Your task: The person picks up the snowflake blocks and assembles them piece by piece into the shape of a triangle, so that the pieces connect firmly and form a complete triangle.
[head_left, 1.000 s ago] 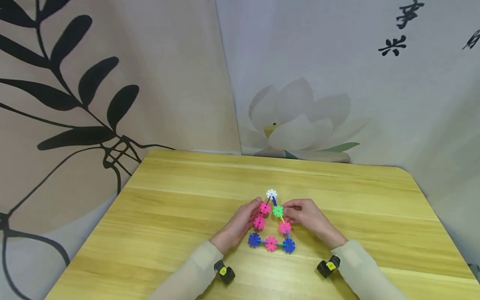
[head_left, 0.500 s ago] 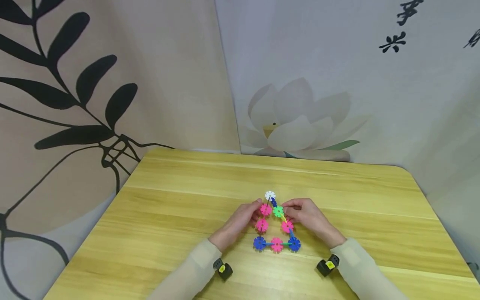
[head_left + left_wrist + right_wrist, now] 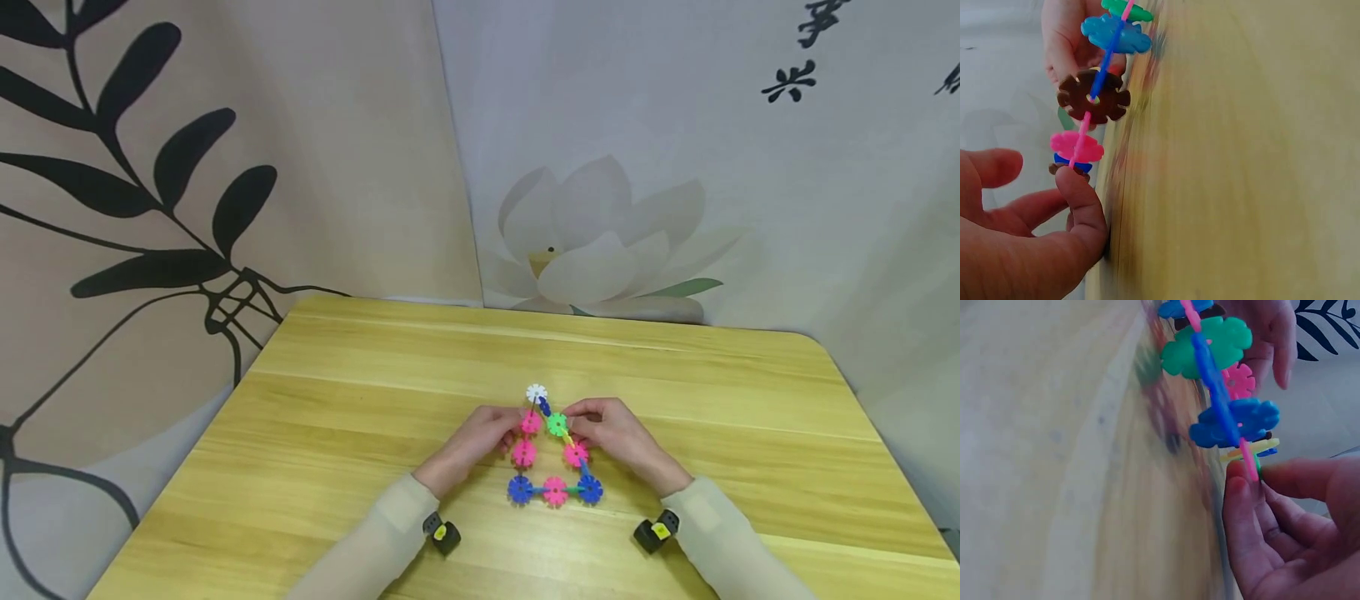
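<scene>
Between the two hands is a loop of interlocking snowflake discs. A white disc (image 3: 536, 393) tops it, and a lower row has a blue disc (image 3: 520, 490) at one end, a pink disc (image 3: 555, 491) and another blue disc (image 3: 590, 489). My left hand (image 3: 476, 437) pinches the loop's left side near the upper pink disc (image 3: 531, 422); the left wrist view shows the fingertips (image 3: 1072, 181) at a small stack of discs. On the other side my right hand (image 3: 617, 432) pinches an edge beside the green disc (image 3: 557, 424), its thumb and finger meeting below a blue disc (image 3: 1235, 422).
A wooden table (image 3: 337, 400) lies under the hands and extends to both sides. Behind it hangs a pale backdrop (image 3: 360, 150) with printed leaves, a lotus and characters. Each sleeve carries a wrist camera, one black on the left (image 3: 446, 537).
The loop's lower row has shifted right and slightly nearer, while the white disc has moved a little left. My left hand has drawn slightly left; the right hand has stayed nearly still.
</scene>
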Tool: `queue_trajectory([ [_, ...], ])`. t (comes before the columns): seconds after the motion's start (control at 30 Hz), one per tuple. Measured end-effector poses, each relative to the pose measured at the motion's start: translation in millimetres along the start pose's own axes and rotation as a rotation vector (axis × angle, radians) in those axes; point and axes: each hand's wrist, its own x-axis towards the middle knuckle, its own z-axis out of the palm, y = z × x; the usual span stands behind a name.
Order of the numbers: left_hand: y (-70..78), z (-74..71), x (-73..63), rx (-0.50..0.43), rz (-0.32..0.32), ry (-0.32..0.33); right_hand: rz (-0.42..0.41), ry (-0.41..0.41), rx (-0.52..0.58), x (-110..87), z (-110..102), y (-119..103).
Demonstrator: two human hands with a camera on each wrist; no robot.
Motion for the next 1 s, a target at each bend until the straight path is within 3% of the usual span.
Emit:
queue_trajectory([
  [0.13,-0.6,3.4,2.0,-0.020,-0.010,0.079,0.009,-0.014,0.026,-2.4,2.0,-1.1],
  [0.37,-0.1,11.9,4.3,-0.329,-0.045,0.097,-0.029,0.025,-0.005,-6.0,1.0,-4.7],
  [0.6,1.0,18.6,8.2,-0.520,-0.046,0.122,-0.063,0.036,0.017,-10.2,0.9,-7.4],
  [1.0,0.9,29.1,15.5,-0.620,-0.045,0.181,-0.058,0.026,0.018,-14.0,4.1,-8.9],
])
